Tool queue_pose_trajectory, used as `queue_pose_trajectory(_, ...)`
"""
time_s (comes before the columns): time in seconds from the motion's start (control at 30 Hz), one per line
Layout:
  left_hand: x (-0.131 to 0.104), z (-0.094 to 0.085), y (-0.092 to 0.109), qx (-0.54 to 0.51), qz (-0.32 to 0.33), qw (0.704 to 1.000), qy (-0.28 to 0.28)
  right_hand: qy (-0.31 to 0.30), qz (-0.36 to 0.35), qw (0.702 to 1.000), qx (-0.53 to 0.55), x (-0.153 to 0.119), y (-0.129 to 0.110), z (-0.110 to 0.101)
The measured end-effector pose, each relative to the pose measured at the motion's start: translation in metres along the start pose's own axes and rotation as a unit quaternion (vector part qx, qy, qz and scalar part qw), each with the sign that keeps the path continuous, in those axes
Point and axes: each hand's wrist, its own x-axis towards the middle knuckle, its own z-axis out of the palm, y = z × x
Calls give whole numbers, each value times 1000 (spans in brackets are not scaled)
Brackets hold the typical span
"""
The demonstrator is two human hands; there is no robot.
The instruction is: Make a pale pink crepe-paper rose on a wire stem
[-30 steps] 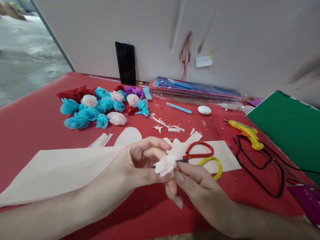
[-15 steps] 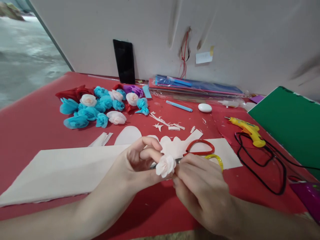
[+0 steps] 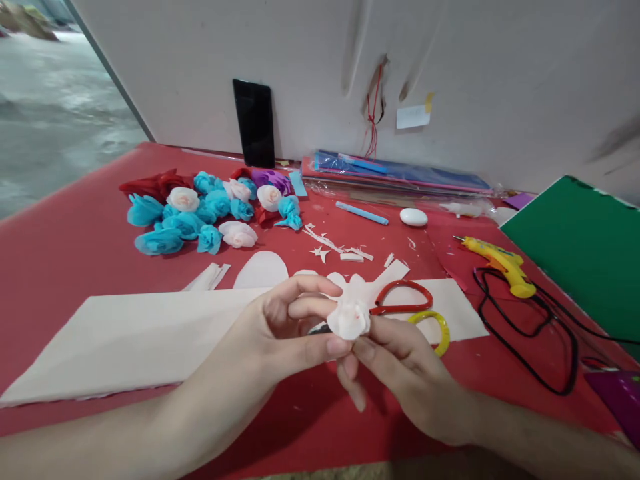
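Observation:
A pale pink paper flower (image 3: 349, 321) is held in front of me between both hands. My left hand (image 3: 285, 333) pinches its base from the left, thumb below and fingers curled behind. From the right, the thumb and fingers of my right hand (image 3: 410, 373) close on the same base. Scissors with one red and one yellow handle (image 3: 436, 333) lie just behind, their blades mostly hidden by the flower and my fingers. Under them is a strip of white paper (image 3: 150, 340), with cut petal shapes (image 3: 261, 269) along its far edge.
Blue, red, purple and pale pink paper flowers (image 3: 183, 225) are heaped at the back left. A yellow glue gun (image 3: 500, 263) with a looped black cord lies at the right by a green board (image 3: 585, 247). A phone (image 3: 255, 127) leans on the wall. White scraps (image 3: 352, 257) lie mid-table.
The flower has moved slightly right and tipped, showing more of its outer petals. My right hand has turned, its thumb now showing and fingers extended below the flower. The view has shifted slightly.

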Motion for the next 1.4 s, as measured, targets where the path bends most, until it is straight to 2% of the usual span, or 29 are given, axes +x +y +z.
queue_pose_trajectory(0.17, 0, -5, -4, 4, 5, 1000, -30, -12, -19, 1000, -2, 1, 8, -4)
queue_pose_trajectory(0.27, 0, -7, -7, -5, 17, 999, -51, -13, -89, 990, -110, 0, 6, -6)
queue_pose_trajectory(0.33, -1, -6, -8, -2, 30, 998, -57, -2, -180, 957, -226, -1, 4, -6)
queue_pose_trajectory(0.43, -3, -4, -7, 27, 54, 998, -30, 40, -279, 881, -380, -2, 1, -5)
queue_pose_trajectory(0.57, -4, -6, -8, 78, 89, 993, -6, 95, -295, 787, -533, -4, 4, -2)
queue_pose_trajectory(0.63, -3, -8, -8, 96, 107, 990, -4, 116, -297, 761, -565, -5, 7, -1)
queue_pose_trajectory(0.73, -2, -9, -5, 141, 125, 982, -9, 129, -304, 758, -562, -6, 10, -2)
queue_pose_trajectory(0.87, -5, -5, 10, 235, 149, 960, -24, 126, -306, 768, -548, -6, 8, -4)
queue_pose_trajectory(1.0, -9, 2, 27, 350, 176, 920, 23, 121, -298, 780, -538, -8, 6, -3)
queue_pose_trajectory(1.07, -10, 4, 31, 400, 198, 894, 46, 118, -309, 782, -529, -8, 6, -3)
queue_pose_trajectory(1.13, -9, 6, 31, 424, 208, 880, 60, 110, -325, 779, -524, -7, 6, -3)
queue_pose_trajectory(1.27, -8, 7, 28, 414, 202, 884, 76, 115, -338, 774, -523, -4, 5, -5)
queue_pose_trajectory(1.4, -9, 8, 27, 401, 182, 895, 67, 109, -333, 781, -517, -4, 5, -5)
